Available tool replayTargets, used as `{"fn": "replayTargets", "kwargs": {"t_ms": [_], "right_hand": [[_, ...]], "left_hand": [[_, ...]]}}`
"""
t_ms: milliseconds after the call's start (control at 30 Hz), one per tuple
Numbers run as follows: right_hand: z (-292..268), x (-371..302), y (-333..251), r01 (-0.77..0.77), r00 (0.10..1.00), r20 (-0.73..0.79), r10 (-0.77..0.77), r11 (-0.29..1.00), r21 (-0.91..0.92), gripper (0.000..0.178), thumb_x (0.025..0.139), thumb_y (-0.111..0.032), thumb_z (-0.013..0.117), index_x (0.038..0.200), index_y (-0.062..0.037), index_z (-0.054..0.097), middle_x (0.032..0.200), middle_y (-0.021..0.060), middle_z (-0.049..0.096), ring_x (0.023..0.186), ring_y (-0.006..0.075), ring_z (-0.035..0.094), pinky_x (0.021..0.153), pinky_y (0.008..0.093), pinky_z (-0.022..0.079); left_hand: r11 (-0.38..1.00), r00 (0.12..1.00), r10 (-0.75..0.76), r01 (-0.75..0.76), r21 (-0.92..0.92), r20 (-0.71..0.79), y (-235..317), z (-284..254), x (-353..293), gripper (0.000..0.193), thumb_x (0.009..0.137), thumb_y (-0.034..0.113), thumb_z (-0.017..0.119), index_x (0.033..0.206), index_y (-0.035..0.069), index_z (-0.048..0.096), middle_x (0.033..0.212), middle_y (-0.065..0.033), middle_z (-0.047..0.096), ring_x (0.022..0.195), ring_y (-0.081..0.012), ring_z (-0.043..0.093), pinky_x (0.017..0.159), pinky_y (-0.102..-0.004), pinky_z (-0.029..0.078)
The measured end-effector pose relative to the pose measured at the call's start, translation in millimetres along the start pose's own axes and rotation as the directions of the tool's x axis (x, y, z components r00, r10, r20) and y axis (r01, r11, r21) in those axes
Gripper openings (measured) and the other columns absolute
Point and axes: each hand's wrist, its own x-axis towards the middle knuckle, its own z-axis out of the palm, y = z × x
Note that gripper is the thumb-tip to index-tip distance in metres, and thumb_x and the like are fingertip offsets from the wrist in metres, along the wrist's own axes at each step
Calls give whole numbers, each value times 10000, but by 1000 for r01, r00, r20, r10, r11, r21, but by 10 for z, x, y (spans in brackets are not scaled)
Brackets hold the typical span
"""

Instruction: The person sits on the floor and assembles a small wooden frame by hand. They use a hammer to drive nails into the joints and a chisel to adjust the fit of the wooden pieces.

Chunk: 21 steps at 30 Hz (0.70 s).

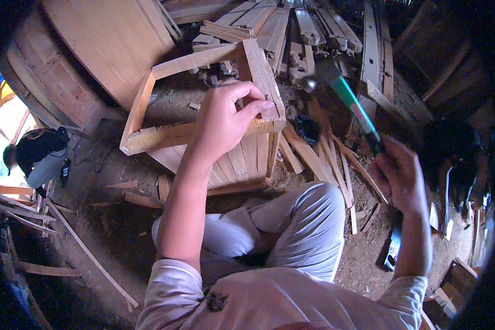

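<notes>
My right hand (399, 170) is wrapped round the dark grip of a hammer (353, 102) with a green handle, raised to the right of a wooden frame (173, 137). The hammer's head is blurred. My left hand (225, 113) reaches over the frame, thumb and forefinger pinched together at its right-hand board (261, 71). Whatever sits between those fingertips is too small to make out. The frame forms the open top of a box-like piece, with slatted boards (231, 165) on the side towards me.
Sawn planks (269, 30) are piled at the back. Loose strips (324, 159) and offcuts lie on the dirt floor around my bent legs. Large wooden panels (104, 44) lean at the upper left. Another person (41, 154) is bent down at the far left.
</notes>
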Motion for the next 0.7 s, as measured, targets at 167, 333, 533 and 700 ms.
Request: {"fn": "replayTargets", "kwargs": {"t_ms": [167, 333, 533, 700], "right_hand": [[159, 211, -965, 286, 958, 158, -240, 855, -433, 387, 995, -70, 595, 1373, 7, 618, 843, 20, 606, 721, 89, 545, 658, 273, 470], [245, 205, -1211, 375, 927, 184, -327, 781, -500, 412, 978, -48, 594, 1388, -34, 637, 746, -17, 546, 664, 53, 470, 604, 246, 410], [247, 247, -1146, 430, 903, 212, -375, 754, -497, 450, 975, -34, 590, 1423, -70, 622, 745, -30, 525, 651, 54, 431, 597, 243, 389], [315, 259, -1182, 410, 912, 191, -362, 789, -459, 449, 976, -40, 593, 1424, -62, 619, 741, -44, 514, 645, 48, 422, 589, 238, 380]], "left_hand": [[997, 994, 51, -45, 67, -94, -71, -50, -45, 148, 855, 155, 810, 875, 16, 764, 835, -136, 719, 723, -233, 681, 673, -343, 524], [990, 986, 136, -132, 44, -93, -79, -9, -23, 147, 831, 148, 814, 863, 12, 771, 890, -156, 740, 781, -287, 707, 725, -378, 546], [1000, 999, 24, -24, 15, -27, -60, -18, -31, 162, 852, 147, 803, 884, -8, 768, 988, -177, 760, 926, -271, 741, 812, -374, 569], [990, 988, 141, -142, -14, -65, -204, -17, -23, 178, 864, 171, 793, 881, -4, 772, 958, -181, 762, 950, -274, 746, 835, -362, 565]]}}
